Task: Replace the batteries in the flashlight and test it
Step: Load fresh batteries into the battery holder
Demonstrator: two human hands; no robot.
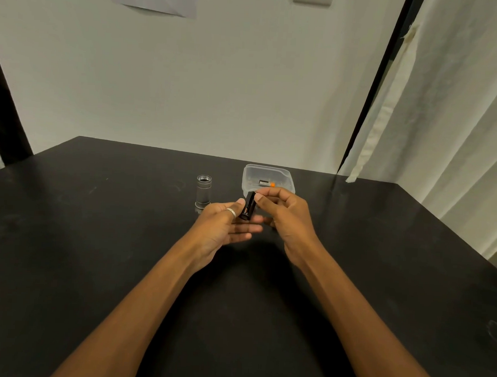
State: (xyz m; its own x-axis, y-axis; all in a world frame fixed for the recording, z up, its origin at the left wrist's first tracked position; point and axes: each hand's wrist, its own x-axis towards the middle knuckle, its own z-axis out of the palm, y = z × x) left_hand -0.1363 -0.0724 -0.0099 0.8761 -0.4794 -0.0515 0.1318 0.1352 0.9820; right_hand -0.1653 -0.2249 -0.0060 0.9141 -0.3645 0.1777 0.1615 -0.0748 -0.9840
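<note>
A silver flashlight body (203, 191) stands upright on the black table (95, 238), its threaded open end facing up. Just right of it, both hands meet over the table around a black cylindrical battery holder (248, 206). My left hand (225, 224), with a ring on the thumb, holds the holder's lower end between thumb and fingers. My right hand (283, 216) pinches its upper end with thumb and forefinger. Behind the hands sits a clear plastic tub (268, 176) with a battery (266, 183) with an orange tip lying inside.
A white wall runs close behind the table's far edge. A pale curtain (446, 126) hangs along the right side, and a dark frame edge (370, 94) runs down to the table's back right corner.
</note>
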